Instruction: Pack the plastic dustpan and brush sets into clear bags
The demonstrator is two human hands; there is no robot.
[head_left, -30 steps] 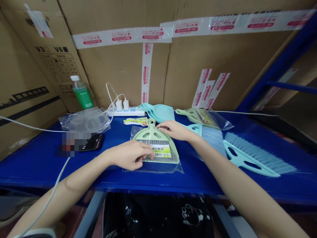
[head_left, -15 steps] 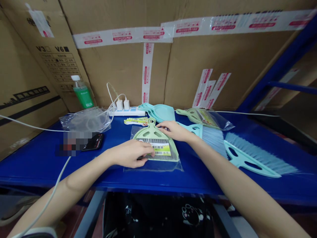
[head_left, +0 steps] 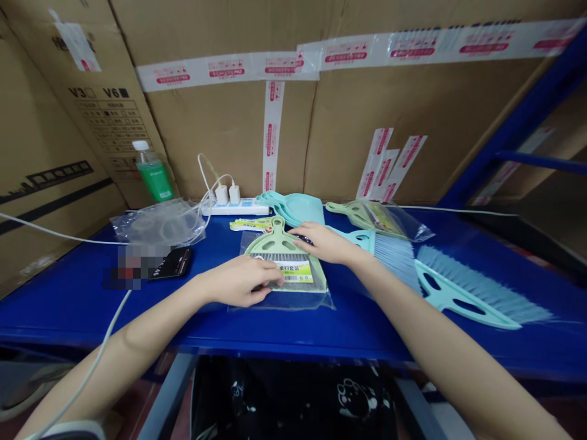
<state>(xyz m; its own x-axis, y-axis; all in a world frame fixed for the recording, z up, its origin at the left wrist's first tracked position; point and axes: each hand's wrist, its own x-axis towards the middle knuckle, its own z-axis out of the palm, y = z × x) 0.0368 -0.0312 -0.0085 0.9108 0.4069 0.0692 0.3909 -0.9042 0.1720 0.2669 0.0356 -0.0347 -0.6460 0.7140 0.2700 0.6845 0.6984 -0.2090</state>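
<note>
A green dustpan and brush set (head_left: 276,245) in a clear plastic bag lies flat before me, its handle pointing away. Grey bristles and a yellow-green label (head_left: 298,272) show through the film. My left hand (head_left: 238,280) rests on the bag's left side, fingers loosely bent over the bristles and label, thumb apart. At the upper right edge of the dustpan, my right hand (head_left: 323,243) touches it with fingers stretched out; it grips nothing. Behind lie stacked light-blue dustpans (head_left: 300,209). Part of a light-blue brush (head_left: 394,253) sits behind my right forearm.
Another blue brush (head_left: 477,299) lies at right on the blue table (head_left: 202,333). A bagged green set (head_left: 371,217), loose labels (head_left: 250,224), a power strip (head_left: 247,207), plastic bags (head_left: 158,223), a green bottle (head_left: 155,177) and a black item (head_left: 172,264) stand around. Cardboard (head_left: 220,128) walls the back.
The bagged dustpan set has shifted slightly left and away from me, with both hands still on it. My left hand has moved slightly the same way.
</note>
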